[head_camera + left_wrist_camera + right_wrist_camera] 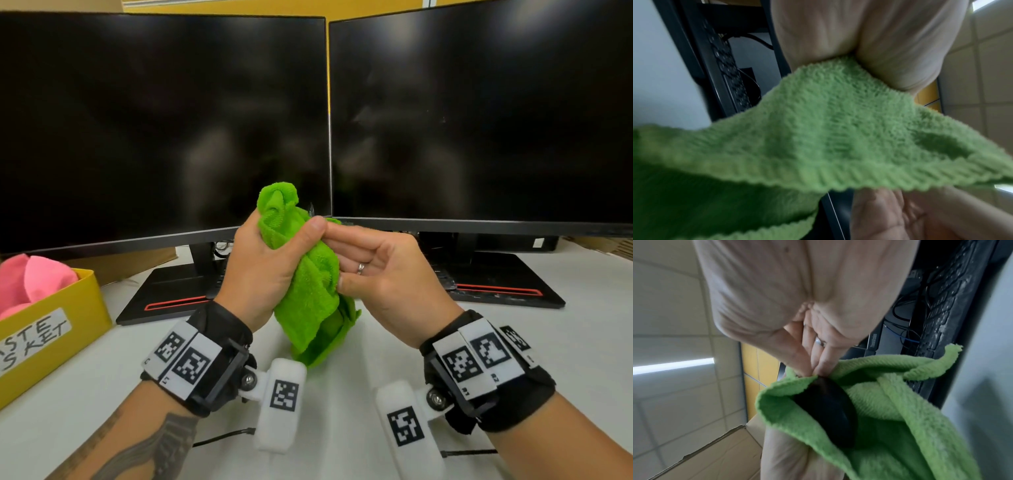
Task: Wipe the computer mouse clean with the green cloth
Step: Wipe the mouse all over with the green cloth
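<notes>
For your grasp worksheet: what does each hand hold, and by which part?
Left hand grips the bunched green cloth around its middle. Right hand pinches the cloth-wrapped black mouse by one end.

The left hand pinches the bunched green cloth, a dark keyboard behind it.

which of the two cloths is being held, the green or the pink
The green cloth: the left hand grips it above the desk. The pink cloth lies untouched in the yellow box.

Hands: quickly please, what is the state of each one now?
Left hand: closed around the cloth.
Right hand: fingers pinch the mouse inside the cloth.
</notes>
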The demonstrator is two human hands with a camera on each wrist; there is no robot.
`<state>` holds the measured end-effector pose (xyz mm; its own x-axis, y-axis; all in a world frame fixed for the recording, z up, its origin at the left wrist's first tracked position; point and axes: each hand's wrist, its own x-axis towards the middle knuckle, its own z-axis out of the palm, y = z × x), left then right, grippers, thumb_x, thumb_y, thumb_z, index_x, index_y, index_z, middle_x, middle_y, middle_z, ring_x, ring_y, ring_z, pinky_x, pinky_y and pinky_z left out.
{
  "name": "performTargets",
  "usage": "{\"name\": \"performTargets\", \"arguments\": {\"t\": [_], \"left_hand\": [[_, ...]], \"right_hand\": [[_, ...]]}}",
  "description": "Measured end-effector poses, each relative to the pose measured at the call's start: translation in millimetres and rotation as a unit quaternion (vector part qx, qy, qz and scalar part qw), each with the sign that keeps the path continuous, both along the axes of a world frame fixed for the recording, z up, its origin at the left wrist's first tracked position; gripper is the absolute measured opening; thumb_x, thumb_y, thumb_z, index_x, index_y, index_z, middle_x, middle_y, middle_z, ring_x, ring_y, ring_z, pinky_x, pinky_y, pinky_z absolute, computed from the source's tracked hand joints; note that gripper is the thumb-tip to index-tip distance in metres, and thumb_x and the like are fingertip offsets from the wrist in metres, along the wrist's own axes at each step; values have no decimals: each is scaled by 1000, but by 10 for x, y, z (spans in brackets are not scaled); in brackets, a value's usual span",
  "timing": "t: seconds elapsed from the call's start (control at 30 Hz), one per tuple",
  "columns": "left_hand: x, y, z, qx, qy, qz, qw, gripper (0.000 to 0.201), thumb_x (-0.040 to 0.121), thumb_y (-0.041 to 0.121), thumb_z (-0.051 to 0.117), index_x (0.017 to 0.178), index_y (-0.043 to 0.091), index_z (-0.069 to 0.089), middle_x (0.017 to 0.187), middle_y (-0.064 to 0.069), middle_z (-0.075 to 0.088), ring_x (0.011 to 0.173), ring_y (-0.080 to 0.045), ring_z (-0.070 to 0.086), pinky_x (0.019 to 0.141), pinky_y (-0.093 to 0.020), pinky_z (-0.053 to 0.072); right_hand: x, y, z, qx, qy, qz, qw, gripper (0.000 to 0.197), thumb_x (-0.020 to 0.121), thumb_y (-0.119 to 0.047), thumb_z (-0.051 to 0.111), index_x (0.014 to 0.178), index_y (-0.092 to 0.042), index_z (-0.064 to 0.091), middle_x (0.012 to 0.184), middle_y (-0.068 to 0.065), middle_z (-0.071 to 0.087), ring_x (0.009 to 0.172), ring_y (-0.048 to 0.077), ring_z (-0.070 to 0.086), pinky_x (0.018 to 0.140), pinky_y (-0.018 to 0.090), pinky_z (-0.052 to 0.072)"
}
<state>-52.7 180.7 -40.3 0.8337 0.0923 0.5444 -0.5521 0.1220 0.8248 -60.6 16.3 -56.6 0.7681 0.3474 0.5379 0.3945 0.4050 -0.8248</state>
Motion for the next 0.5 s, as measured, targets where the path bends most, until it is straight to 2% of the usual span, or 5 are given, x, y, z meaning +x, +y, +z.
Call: {"name": "performTargets", "arguments": {"t": [0.13, 0.23, 0.33, 0.4, 0.5], "left_hand": [[60, 35, -5, -33, 7, 65, 997, 17, 97, 24, 72, 96, 8, 66, 85, -12, 65, 79, -25, 66, 75, -44, 58], [83, 66, 10, -60, 21, 94, 994, 22, 100, 32, 67, 85, 16, 63, 78, -12, 59, 75, -27, 62, 73, -49, 56], [68, 50, 27, -78, 39, 81, 993, 26, 101, 33, 66, 96, 8, 65, 82, -14, 64, 78, -29, 66, 76, -50, 59], [37, 20, 24, -70, 43, 53, 995, 31, 95, 32, 72, 103, 3, 65, 84, -12, 67, 79, -27, 69, 77, -47, 60], [1, 14, 7, -39, 35, 5, 999, 58, 74, 23, 86, 117, -6, 60, 95, -14, 72, 86, -27, 73, 79, -42, 63]], "right_hand": [[-19, 2, 5, -11, -22, -75, 997, 54, 78, 29, 66, 124, 1, 67, 126, 18, 73, 117, 27, 72, 102, 41, 57], [2, -61, 8, -96, -54, -174, 979, 47, 70, 6, 84, 112, -11, 76, 106, 5, 77, 98, 17, 73, 90, 36, 61], [-3, -41, -10, -170, -68, -172, 968, 55, 63, 0, 91, 113, -17, 76, 100, 13, 69, 76, 18, 63, 71, 43, 60], [-21, -13, -21, -172, -67, -153, 971, 60, 61, 6, 93, 114, -16, 73, 99, 19, 66, 69, 22, 64, 68, 46, 62], [-13, -29, -9, -157, -82, -174, 969, 54, 67, 4, 93, 114, -14, 74, 96, 14, 73, 71, 25, 71, 68, 40, 65]]}}
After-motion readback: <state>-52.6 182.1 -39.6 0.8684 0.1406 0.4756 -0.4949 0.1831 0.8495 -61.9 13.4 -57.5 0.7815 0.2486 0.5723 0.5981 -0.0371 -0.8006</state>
